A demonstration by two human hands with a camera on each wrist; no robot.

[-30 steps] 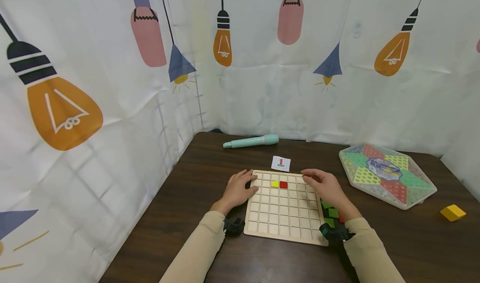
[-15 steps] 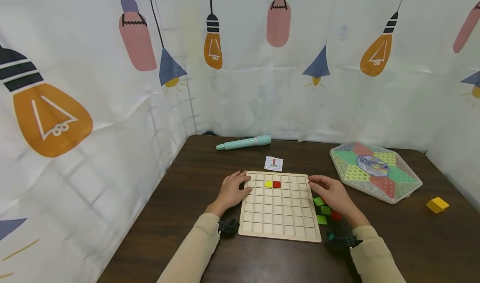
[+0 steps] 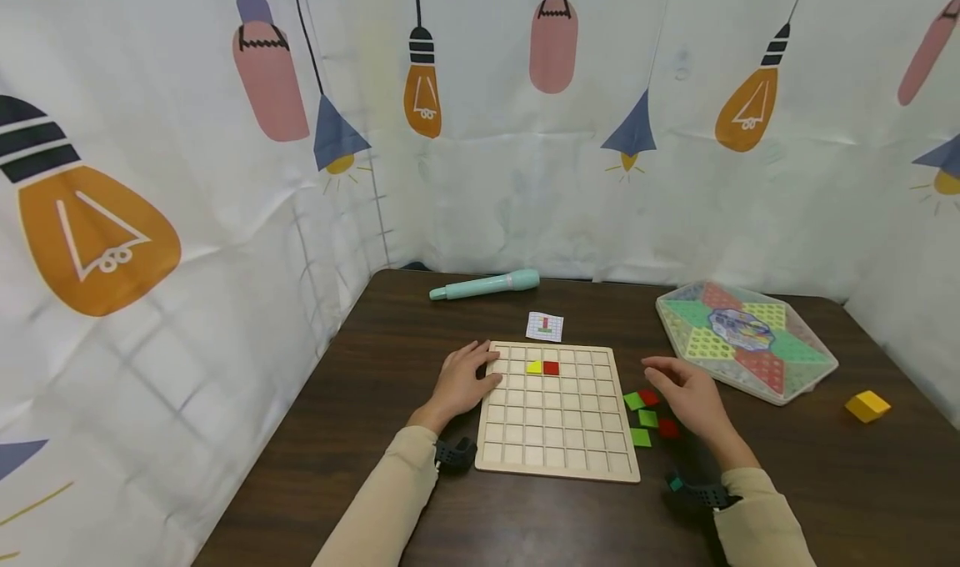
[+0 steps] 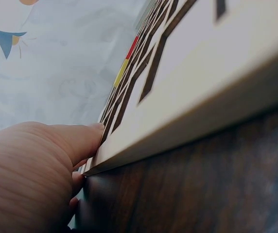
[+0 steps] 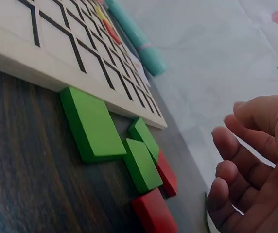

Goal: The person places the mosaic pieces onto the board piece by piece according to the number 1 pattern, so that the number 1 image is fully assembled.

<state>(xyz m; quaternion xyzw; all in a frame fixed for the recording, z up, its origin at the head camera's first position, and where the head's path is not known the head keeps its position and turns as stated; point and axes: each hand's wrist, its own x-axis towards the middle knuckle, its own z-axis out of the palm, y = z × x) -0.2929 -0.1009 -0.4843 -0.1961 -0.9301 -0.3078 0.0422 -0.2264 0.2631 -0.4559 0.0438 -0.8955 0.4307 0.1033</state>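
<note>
Head view: hands flank a wooden grid board.
Left hand lies spread against its edge; right hand hovers loosely open, partly hiding red and green tiles.

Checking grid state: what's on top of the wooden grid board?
On the wooden grid board: a yellow tile and a red tile, side by side in the second row. The left hand rests its fingers on the left edge, hiding some cells there. Other visible cells are bare.
</note>
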